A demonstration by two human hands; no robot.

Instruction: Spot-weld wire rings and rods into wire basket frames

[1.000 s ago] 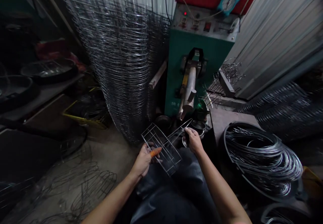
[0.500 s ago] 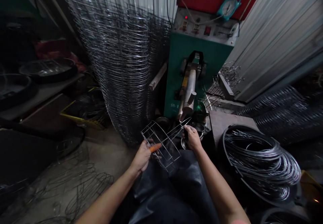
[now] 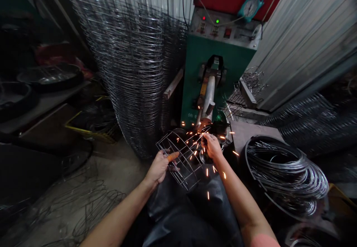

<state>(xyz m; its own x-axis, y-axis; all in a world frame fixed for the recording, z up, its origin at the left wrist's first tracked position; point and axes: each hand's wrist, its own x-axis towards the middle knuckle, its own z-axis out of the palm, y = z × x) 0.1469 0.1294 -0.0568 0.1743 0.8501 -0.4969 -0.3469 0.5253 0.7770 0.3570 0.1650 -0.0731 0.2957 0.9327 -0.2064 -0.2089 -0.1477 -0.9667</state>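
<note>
The mesh stack stands on the left of the machine, and the crate is farther to the left. Right of the machine, and nearer, the tub contains wire coils. Before the machine is the wire frame; behind the machine, the wall.

Wire frame silver-grey, gridded; thumb cover orange; sparks bright orange; machine green; wall pale grey, ribbed.

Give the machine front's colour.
Dark green; the machine front shows in the head view.
</note>
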